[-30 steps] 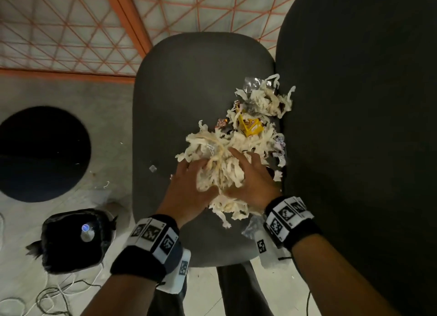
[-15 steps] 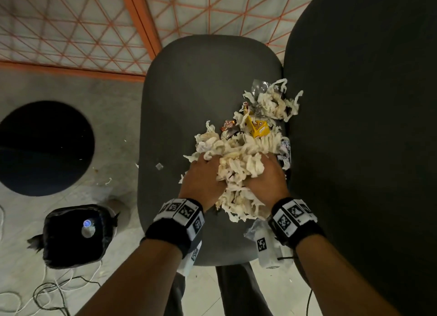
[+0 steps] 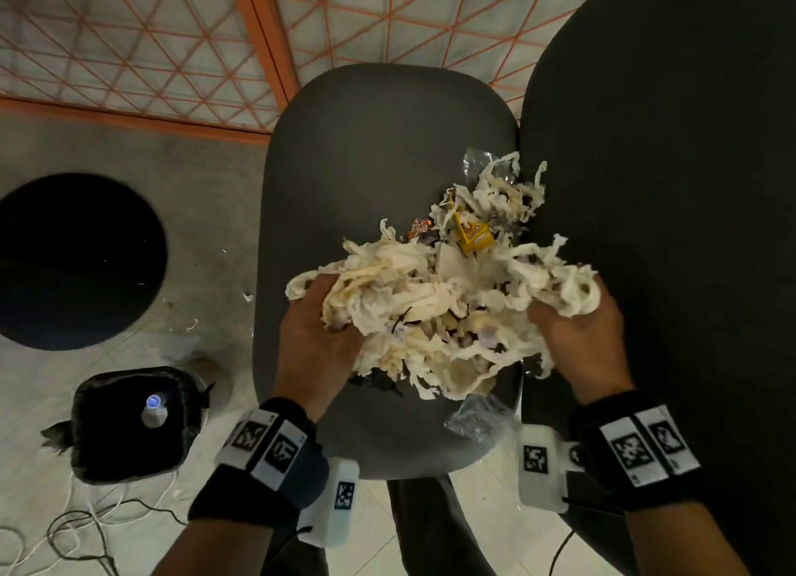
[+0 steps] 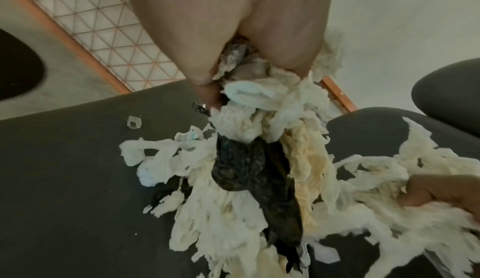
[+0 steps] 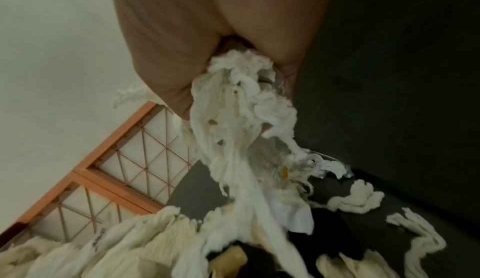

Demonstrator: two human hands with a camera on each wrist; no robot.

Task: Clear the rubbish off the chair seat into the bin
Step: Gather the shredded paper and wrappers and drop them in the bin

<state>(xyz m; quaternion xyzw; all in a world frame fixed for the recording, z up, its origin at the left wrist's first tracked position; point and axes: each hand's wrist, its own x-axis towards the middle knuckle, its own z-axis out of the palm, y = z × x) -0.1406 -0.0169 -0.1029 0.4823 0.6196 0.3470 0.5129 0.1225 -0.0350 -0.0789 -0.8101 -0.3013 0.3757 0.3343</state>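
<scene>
Dark grey rounded chair seat (image 3: 370,153) carries the pale shredded-paper rubbish heap (image 3: 435,312). Black-lined bin (image 3: 129,424) at eight o'clock. Left hand (image 3: 314,338) and right hand (image 3: 577,330) each clench shreds; loose strands likely drop, yellow wrapper (image 3: 474,237) at twelve o'clock left behind

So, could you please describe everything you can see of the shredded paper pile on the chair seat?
The shredded paper pile is a loose tangle of cream-white, crinkled strips, some yellowed, with dark scraps mixed in. It lies on the right half of the grey chair seat. The left hand and right hand each grip a bunch, strips trailing down to the seat.
</scene>
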